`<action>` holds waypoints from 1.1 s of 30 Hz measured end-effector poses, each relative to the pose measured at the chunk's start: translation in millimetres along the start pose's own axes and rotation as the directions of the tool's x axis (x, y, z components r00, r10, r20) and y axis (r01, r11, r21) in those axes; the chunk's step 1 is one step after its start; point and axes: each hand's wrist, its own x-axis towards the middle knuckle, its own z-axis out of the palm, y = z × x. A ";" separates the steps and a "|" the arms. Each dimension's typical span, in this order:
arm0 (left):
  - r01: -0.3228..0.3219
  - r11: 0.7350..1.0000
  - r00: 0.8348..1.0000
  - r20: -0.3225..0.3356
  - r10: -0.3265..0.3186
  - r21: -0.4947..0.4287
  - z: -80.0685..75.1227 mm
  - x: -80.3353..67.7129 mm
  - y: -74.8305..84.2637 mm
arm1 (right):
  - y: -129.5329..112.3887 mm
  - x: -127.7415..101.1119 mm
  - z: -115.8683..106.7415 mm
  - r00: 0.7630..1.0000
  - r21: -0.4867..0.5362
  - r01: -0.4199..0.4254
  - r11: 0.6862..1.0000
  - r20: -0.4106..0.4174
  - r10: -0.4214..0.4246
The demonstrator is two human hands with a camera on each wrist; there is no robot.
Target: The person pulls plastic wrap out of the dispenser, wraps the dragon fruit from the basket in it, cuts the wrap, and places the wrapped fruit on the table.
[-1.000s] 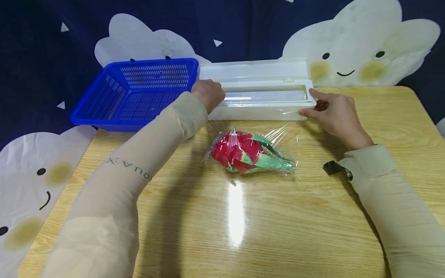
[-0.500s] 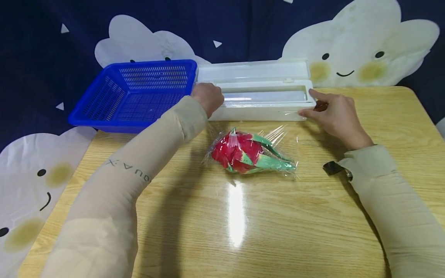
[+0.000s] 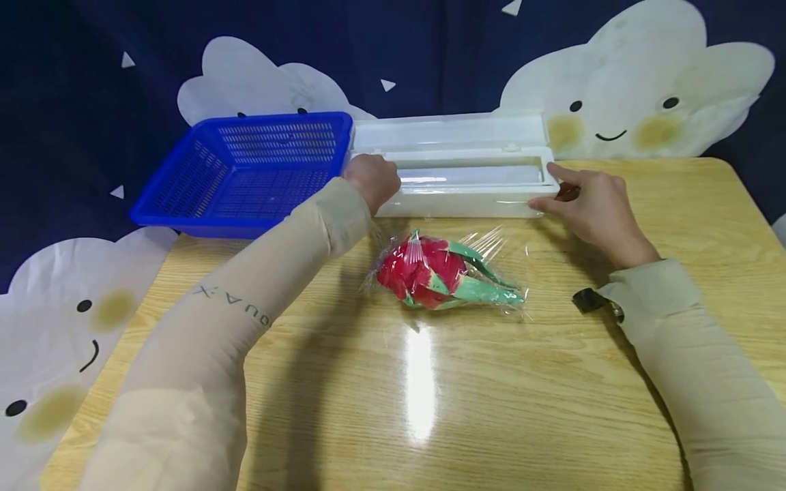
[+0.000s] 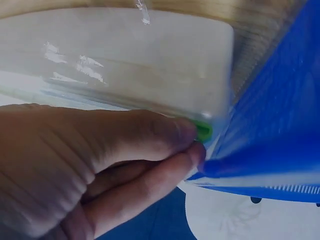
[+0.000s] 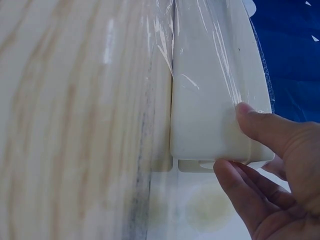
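Wooden table (image 3: 344, 395) carried a white cling-film dispenser (image 3: 467, 194) at 12 o'clock, left hand (image 3: 371, 181) pinching its green slider (image 4: 203, 131), right hand (image 3: 592, 204) bracing the far end, fingers loosely curved; film (image 5: 225, 60) judged light, clingy, tear-prone, best held by its edges.

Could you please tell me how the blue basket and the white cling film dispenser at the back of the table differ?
The blue basket is perforated mesh, whereas the white cling film dispenser has solid walls. The basket is wide and squarish; the dispenser is long and narrow, with its lid open. The left hand and right hand are at the dispenser's two ends, while neither holds the basket. Both sit side by side along the table's far edge.
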 end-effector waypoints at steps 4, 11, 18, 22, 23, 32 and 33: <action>-0.018 1.000 0.999 -0.028 0.019 0.005 1.1 -2.8 -3.0 | 0.5 -0.1 1.3 1.000 -0.002 0.003 1.000 0.002 -0.003; -0.075 0.997 0.977 -0.200 0.067 -0.030 2.4 -12.0 -10.0 | 2.5 -1.0 2.2 1.000 0.004 0.009 1.000 -0.015 -0.009; -0.146 0.987 0.911 -0.397 0.107 -0.069 10.4 -27.4 -13.5 | 3.6 -2.0 2.4 1.000 0.017 0.001 1.000 -0.022 -0.001; -0.143 0.982 0.882 -0.465 0.070 -0.124 20.3 -36.8 -10.3 | 4.6 -2.8 1.7 1.000 0.016 -0.003 1.000 -0.026 0.004; -0.142 0.979 0.874 -0.482 0.057 -0.143 23.4 -38.6 -9.5 | 4.7 -2.9 1.4 1.000 0.015 -0.004 1.000 -0.026 0.004; -0.181 0.933 0.824 -0.565 -0.028 -0.310 47.8 -51.4 -3.6 | 2.1 -1.7 0.5 0.999 0.031 0.004 1.000 -0.035 -0.003; -0.182 0.927 0.820 -0.571 -0.040 -0.327 49.6 -52.6 -2.4 | 1.5 -1.5 0.6 0.999 0.034 0.005 0.999 -0.035 -0.004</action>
